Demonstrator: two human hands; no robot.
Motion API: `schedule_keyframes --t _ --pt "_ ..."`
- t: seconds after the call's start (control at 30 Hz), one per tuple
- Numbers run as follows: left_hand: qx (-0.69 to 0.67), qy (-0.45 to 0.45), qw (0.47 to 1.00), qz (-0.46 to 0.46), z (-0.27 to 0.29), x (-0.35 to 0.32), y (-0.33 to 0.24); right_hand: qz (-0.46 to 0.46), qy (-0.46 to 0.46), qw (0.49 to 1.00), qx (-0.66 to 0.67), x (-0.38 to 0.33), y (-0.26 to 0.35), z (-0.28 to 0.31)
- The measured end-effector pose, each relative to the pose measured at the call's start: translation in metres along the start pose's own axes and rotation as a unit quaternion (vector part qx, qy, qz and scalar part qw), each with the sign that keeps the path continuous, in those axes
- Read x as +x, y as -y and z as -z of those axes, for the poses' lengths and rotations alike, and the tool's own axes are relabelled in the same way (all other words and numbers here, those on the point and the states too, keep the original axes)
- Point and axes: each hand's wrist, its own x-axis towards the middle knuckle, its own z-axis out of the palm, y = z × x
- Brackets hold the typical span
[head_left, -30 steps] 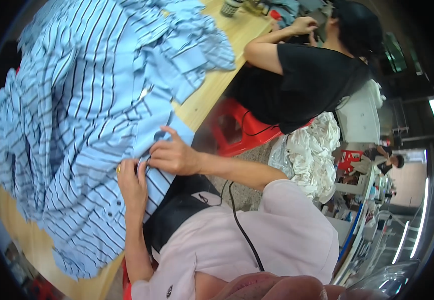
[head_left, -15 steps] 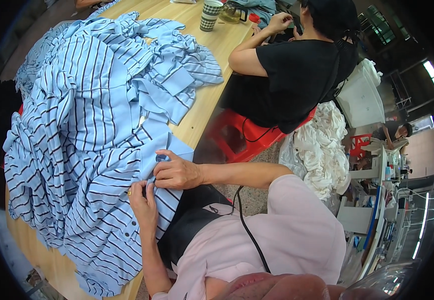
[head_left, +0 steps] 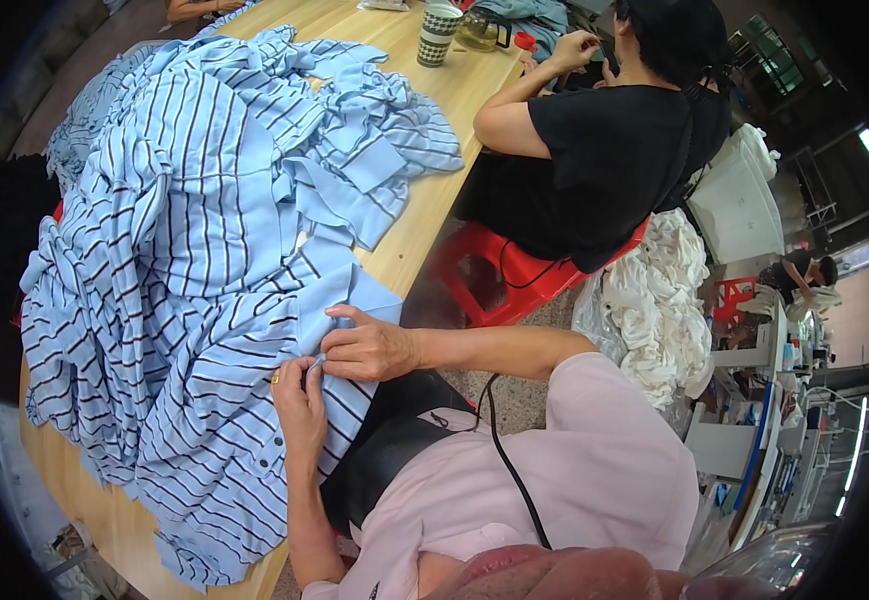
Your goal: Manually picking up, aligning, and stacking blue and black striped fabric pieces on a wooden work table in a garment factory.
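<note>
Both hands pinched shut on the striped shirt [head_left: 205, 330] at its button edge: left hand [head_left: 300, 400], right hand [head_left: 370, 345]. Shirt spills over the counter [head_left: 435, 195] edge; risk of sliding off, hanging cloth pulling. More striped cloth heaped behind; paper cup [head_left: 439, 33] and seated co-worker [head_left: 605, 150] well apart

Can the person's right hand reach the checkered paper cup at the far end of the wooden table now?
Probably not. The right hand pinches the light blue striped shirt near the body, and the checkered paper cup stands far beyond the fabric heap.
</note>
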Motion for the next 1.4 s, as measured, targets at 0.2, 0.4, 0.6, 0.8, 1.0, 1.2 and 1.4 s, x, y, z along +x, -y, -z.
schedule_keyframes --t 0.2,0.4,0.6,0.8,1.0,1.2,1.4 --pt "0.018 -0.013 1.0 -0.009 -0.002 -0.001 -0.002 0.022 -0.034 0.998 -0.037 0.004 0.002 0.001" --pt "0.011 0.001 1.0 -0.014 -0.002 0.001 0.0 0.017 0.027 0.999 -0.041 0.0 0.002 0.004" --pt "0.007 0.022 0.999 -0.049 0.007 -0.001 0.002 -0.035 0.042 0.998 -0.002 0.008 0.003 0.005" --pt "0.028 0.052 0.996 -0.071 0.01 0.0 0.003 -0.022 0.085 0.996 -0.012 0.006 -0.001 0.003" --pt "0.053 0.041 0.994 -0.086 0.005 0.0 0.01 -0.02 0.11 0.993 0.044 0.012 -0.006 0.008" --pt "0.078 0.028 0.99 -0.115 0.002 -0.004 0.014 -0.022 0.143 0.986 0.086 0.012 -0.015 0.006" --pt "0.08 -0.011 0.991 -0.11 -0.003 -0.009 0.012 -0.104 0.11 0.984 0.09 0.011 -0.009 0.001"
